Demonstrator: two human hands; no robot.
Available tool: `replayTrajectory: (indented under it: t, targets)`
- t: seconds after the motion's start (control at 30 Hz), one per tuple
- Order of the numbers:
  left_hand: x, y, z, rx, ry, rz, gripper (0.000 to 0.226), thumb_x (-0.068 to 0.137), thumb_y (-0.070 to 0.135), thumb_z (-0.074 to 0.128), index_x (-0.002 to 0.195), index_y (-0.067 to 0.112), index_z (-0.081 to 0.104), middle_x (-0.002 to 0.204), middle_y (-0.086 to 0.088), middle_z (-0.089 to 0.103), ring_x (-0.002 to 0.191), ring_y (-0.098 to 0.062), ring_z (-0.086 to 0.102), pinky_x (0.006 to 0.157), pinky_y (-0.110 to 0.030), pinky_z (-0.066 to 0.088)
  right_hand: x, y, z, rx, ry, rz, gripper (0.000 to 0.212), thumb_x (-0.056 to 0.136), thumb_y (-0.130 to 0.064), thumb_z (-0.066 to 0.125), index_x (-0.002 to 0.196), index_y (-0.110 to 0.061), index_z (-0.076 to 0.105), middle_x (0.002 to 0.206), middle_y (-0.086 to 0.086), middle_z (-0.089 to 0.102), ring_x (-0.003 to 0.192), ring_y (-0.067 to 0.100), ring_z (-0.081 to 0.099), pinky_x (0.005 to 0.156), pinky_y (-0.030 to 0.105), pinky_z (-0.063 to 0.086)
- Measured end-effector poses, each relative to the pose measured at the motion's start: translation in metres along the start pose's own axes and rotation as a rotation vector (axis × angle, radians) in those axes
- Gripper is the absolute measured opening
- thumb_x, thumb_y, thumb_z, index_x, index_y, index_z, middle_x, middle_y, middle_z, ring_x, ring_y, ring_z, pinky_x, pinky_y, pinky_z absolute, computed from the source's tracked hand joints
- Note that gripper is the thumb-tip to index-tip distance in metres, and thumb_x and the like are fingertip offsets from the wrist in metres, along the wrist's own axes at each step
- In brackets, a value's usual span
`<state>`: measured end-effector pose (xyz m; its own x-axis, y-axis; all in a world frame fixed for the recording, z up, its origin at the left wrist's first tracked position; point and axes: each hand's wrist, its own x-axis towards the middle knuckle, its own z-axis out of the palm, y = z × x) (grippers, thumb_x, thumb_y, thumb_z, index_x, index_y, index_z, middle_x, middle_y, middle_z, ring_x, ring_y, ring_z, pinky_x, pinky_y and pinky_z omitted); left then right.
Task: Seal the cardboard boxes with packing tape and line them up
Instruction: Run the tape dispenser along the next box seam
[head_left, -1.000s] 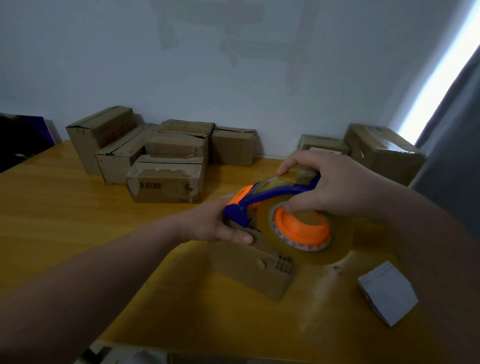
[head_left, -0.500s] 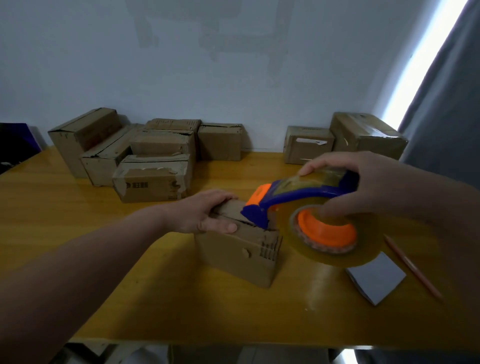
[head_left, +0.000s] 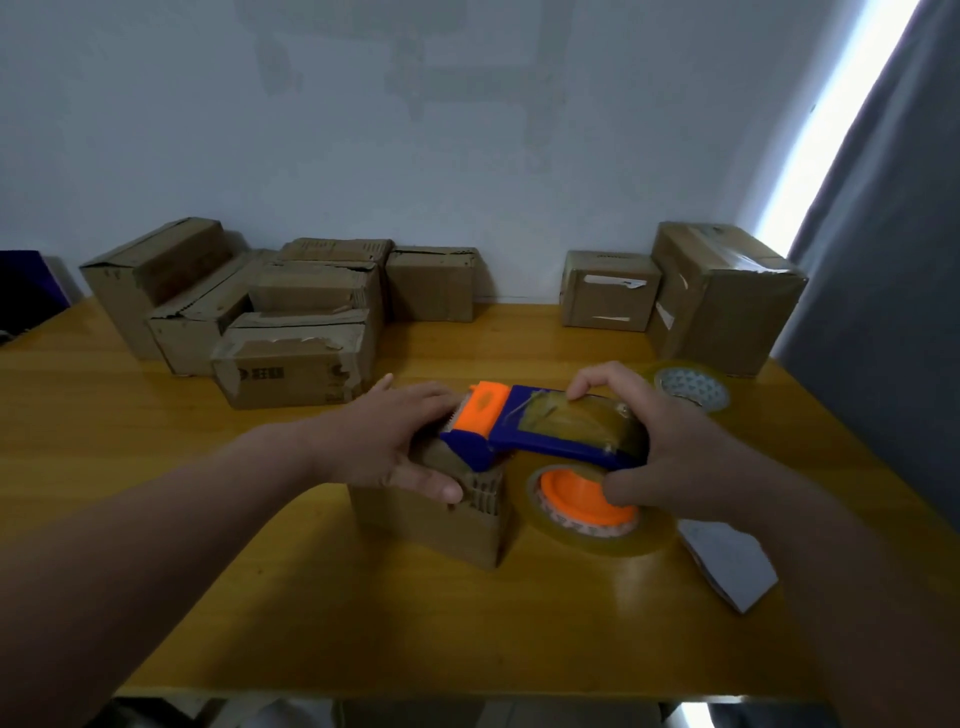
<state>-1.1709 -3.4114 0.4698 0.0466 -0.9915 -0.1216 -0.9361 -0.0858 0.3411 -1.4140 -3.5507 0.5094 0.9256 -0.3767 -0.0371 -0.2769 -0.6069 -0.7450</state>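
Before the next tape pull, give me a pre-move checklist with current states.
1. Box braced: left hand grips the top of the small box. Ok.
2. Tool held: right hand grips the tape dispenser. Ok.
3. Dispenser head on the box top. Ok.
4. Tape end stuck to the cardboard: hidden under the head. Cannot tell.
5. Hand away from the cutter: the left hand lies right against the head. Not ok.
6. Clutter: paper slip and spare tape roll lie to the right, apart from the box. Ok.

Wooden table (head_left: 130, 415) holds boxes (head_left: 291, 364), tape roll (head_left: 688, 387), paper (head_left: 727, 566).
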Motion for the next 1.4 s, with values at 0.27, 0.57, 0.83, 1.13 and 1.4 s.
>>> replayTrajectory:
  t: [0.27,0.57,0.83,1.13,1.4]
  targets:
    - [-0.014,-0.021,0.004,-0.008,0.118,-0.006,0.081,0.068,0.089,0.036,0.137,0.048,0.035,0.144,0.017,0.036,0.131,-0.005,0.033,0.111,-0.059,0.018,0.019,-0.01,0.031,0.072,0.044,-0.084,0.065,0.07,-0.006,0.078,0.112,-0.043,0.044,0.1,-0.003,0.059,0.067,0.008,0.066,0.052,0.019,0.049]
    - [-0.013,-0.019,0.005,0.113,0.129,-0.012,0.104,0.063,0.096,0.021,0.146,0.034,0.03,0.144,0.01,0.039,0.129,-0.006,0.033,0.109,-0.051,0.025,-0.003,-0.016,0.009,-0.01,0.07,-0.073,0.063,0.069,-0.012,0.081,0.111,-0.048,0.05,0.096,-0.01,0.055,0.069,-0.001,0.062,0.051,0.013,0.047]
    - [-0.01,-0.021,0.006,0.229,0.055,-0.064,0.122,0.055,0.099,0.008,0.152,0.026,0.014,0.153,0.006,0.025,0.139,-0.011,0.019,0.116,-0.05,0.016,-0.038,0.019,-0.02,0.014,0.028,0.042,0.069,0.067,-0.006,0.083,0.102,-0.06,0.057,0.104,-0.005,0.059,0.082,0.009,0.064,0.066,0.025,0.057]
    - [-0.011,-0.017,0.005,0.224,-0.027,-0.132,0.125,0.046,0.101,0.002,0.151,0.034,-0.003,0.16,0.01,0.003,0.146,-0.018,-0.001,0.116,-0.045,-0.001,-0.004,0.003,0.001,-0.139,-0.109,0.089,0.055,0.074,-0.016,0.077,0.114,-0.045,0.054,0.079,-0.005,0.058,0.05,-0.003,0.053,0.048,0.011,0.04]
    - [-0.009,-0.016,0.005,0.265,-0.054,-0.129,0.109,0.043,0.102,-0.003,0.138,0.05,-0.018,0.16,0.013,-0.006,0.147,-0.019,-0.007,0.115,-0.049,-0.004,0.033,-0.006,-0.01,-0.122,-0.223,0.18,0.049,0.07,-0.015,0.076,0.107,-0.044,0.06,0.099,-0.005,0.056,0.07,0.006,0.055,0.058,0.021,0.045]
